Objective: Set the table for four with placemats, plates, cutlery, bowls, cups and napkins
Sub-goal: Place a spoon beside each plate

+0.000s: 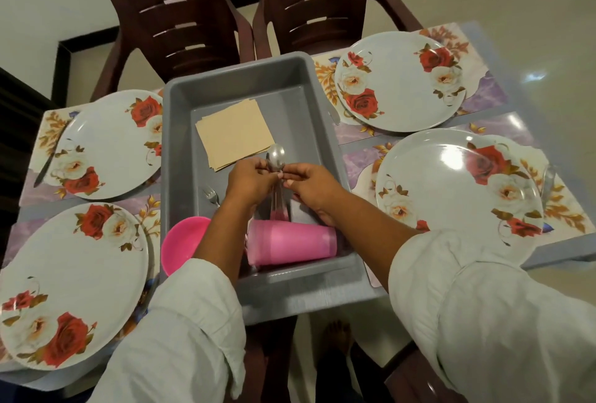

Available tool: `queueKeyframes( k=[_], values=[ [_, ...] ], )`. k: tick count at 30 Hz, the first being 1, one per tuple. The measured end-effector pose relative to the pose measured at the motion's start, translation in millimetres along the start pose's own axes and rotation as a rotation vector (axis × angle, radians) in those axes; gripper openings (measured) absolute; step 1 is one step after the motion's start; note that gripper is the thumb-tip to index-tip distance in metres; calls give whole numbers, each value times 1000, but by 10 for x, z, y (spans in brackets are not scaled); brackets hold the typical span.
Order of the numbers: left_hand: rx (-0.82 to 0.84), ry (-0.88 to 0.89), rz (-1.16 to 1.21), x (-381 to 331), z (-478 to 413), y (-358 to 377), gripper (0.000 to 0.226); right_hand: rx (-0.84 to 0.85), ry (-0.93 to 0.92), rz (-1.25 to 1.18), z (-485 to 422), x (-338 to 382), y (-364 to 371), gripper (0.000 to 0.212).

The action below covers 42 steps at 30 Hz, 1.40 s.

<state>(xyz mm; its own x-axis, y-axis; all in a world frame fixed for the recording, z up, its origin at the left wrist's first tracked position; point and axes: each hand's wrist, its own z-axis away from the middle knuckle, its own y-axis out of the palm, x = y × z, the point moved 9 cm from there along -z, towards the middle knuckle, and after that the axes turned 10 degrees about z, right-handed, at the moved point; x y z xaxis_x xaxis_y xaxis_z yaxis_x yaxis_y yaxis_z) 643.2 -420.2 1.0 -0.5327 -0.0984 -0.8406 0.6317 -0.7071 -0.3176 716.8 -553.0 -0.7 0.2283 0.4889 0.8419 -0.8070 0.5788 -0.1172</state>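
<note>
Item: spoons [275, 157], steel, seemingly a small bunch, held above the middle of the grey tub [180, 131] at frame centre.
Axis: bowls point up-frame and the handles run down-frame between the wrists.
Grip: left hand [248, 181] and right hand [312, 185] meet at the necks. The fingertips of each are curled in and pinching, so neither hand is nearer.
Destinations: four rose-pattern plates [106, 144] on placemats [483, 96], lying left and right of the tub.
In the tub: napkins [233, 133] up-frame, fork [209, 193] at left, pink cups [290, 246] and pink bowl [180, 243] down-frame.
Likely next: separating one spoon.
</note>
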Motion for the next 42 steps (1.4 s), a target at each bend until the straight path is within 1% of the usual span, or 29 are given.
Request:
queueKeyframes(
  k=[3,6,9,12,15,17,20,22,24,27,29,31,33,35,37,42],
  values=[
    [-51,55,66,-192,105,-22,19,-30,-79,45,71,156,-69,40],
    [-123,114,119,-411,233,-67,11,-50,-149,106,202,321,-146,45],
    [-185,158,182,-648,401,-82,12,-65,-238,175,402,523,-240,52],
    [-217,173,261,-858,652,65,10,-146,-302,262,683,673,-443,52],
    [-199,170,309,-980,956,367,11,-269,-363,406,1031,706,-716,38],
    [-176,159,303,-985,1128,584,13,-316,-374,469,1256,643,-902,31],
    [-99,149,287,-1003,1479,973,15,-383,-337,511,1642,413,-1247,29],
    [-35,153,281,-986,1709,1245,18,-413,-289,506,1890,222,-1441,24],
    [20,156,295,-919,1968,1497,19,-429,-224,433,2132,-35,-1611,21],
    [124,144,316,-771,2367,1828,18,-439,-123,261,2454,-430,-1793,21],
    [171,134,314,-661,2678,1976,16,-444,-77,100,2705,-675,-1872,21],
    [184,134,277,-564,2982,2052,14,-425,-43,-129,2972,-887,-1877,19],
    [201,87,282,-421,3226,2100,11,-421,2,-278,3189,-1050,-1859,15],
    [248,21,330,-278,3513,2138,8,-414,39,-360,3379,-1192,-1834,12],
    [289,-7,348,-174,3738,2155,10,-404,48,-405,3519,-1274,-1801,9],
    [331,-28,346,60,4206,2072,5,-339,72,-469,3798,-1466,-1638,8]
  ],
)
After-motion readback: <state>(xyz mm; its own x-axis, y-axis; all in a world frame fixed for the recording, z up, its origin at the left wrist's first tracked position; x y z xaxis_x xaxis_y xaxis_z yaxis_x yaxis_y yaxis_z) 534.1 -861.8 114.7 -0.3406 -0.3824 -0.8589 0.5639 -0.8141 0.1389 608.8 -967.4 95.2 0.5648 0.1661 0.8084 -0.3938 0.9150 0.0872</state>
